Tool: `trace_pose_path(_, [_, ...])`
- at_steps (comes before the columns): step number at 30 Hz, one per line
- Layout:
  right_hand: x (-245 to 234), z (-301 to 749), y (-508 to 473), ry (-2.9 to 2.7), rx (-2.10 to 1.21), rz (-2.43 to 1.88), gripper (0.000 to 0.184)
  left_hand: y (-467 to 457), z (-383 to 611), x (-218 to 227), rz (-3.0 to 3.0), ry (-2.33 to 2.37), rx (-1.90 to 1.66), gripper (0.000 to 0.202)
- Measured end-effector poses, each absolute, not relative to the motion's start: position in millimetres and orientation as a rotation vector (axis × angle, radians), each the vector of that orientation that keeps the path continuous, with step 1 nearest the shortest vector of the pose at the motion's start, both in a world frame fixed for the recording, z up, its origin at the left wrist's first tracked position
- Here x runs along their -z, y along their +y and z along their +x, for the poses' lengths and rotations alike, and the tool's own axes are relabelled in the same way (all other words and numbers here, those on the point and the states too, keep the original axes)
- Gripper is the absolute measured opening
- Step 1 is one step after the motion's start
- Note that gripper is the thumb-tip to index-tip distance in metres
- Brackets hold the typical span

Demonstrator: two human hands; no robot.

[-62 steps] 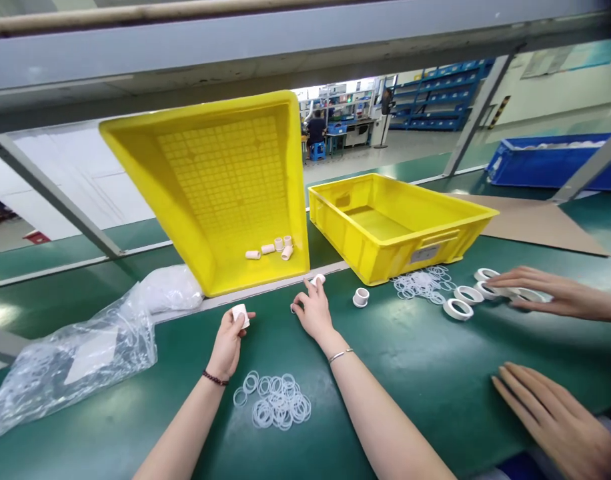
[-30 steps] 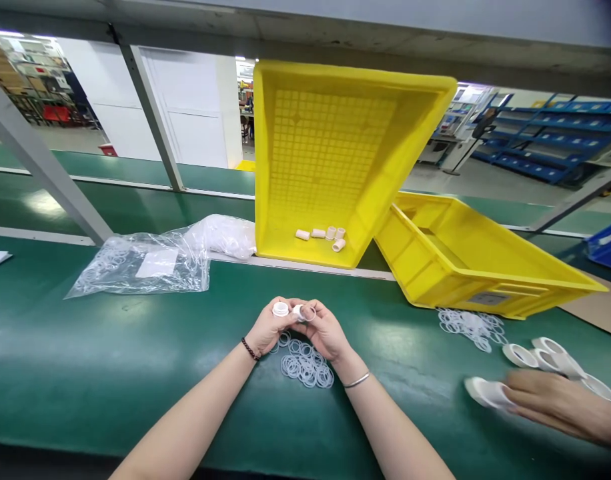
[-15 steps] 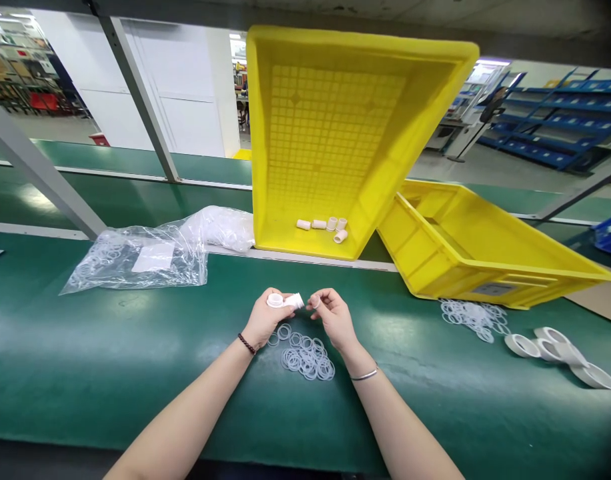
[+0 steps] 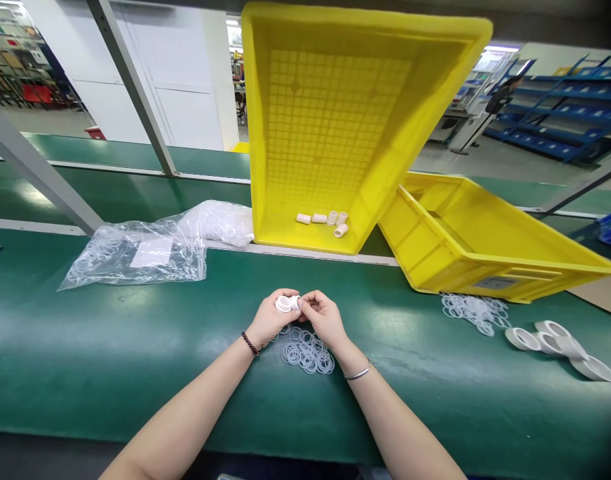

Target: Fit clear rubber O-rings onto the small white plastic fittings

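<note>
My left hand [image 4: 273,319] is closed around white plastic pipe fittings [image 4: 283,304]; one shows its round open end, and another points right with its ribbed end. Against that right-hand end, the fingertips of my right hand [image 4: 323,319] are pinched together on what looks like a thin white ring, mostly hidden by the fingers. Just below both hands, a loose pile of pale sealing rings [image 4: 308,353] lies on the green table [image 4: 185,373].
Small white fittings [image 4: 319,219] lie in the tilted yellow bin [image 4: 330,133] ahead. A second yellow bin [image 4: 485,267] rests to its right, near more rings [image 4: 473,311] and white tape-like rolls [image 4: 550,339]. A clear bag of rings [image 4: 135,257] lies left.
My right hand has moved slightly left, bringing its pinched fingers from a small gap to contact with the fitting's end. My left hand still holds the fittings. The view has shifted slightly.
</note>
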State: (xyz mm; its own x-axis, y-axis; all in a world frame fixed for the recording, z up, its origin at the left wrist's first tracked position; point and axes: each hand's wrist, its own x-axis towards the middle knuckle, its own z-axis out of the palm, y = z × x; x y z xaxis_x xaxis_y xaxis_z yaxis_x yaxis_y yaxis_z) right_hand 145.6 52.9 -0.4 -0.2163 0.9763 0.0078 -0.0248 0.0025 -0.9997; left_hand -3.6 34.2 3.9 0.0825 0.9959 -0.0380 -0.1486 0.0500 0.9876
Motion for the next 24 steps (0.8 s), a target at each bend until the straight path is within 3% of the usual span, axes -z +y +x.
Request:
trace_pose_path(5, [-3, 145, 51, -1.380, -1.276, -1.163, 0.029, 33, -2, -3, 1.136, 1.053, -1.138, 0.051])
trace_pose_path(9, [-5, 145, 51, -1.388, -1.278, -1.169, 0.028, 33, -1, -1, 1.184, 1.161, -1.164, 0.043])
trace_pose_path(20, [-9, 168, 64, -1.371, -1.710, -0.969, 0.029, 31, -4, -3, 1.375, 1.289, -1.162, 0.035])
trace_pose_path(24, [-9, 172, 66, -1.445, -1.676, -0.942, 0.022, 31, -4, -3, 1.401, 1.292, -1.149, 0.034])
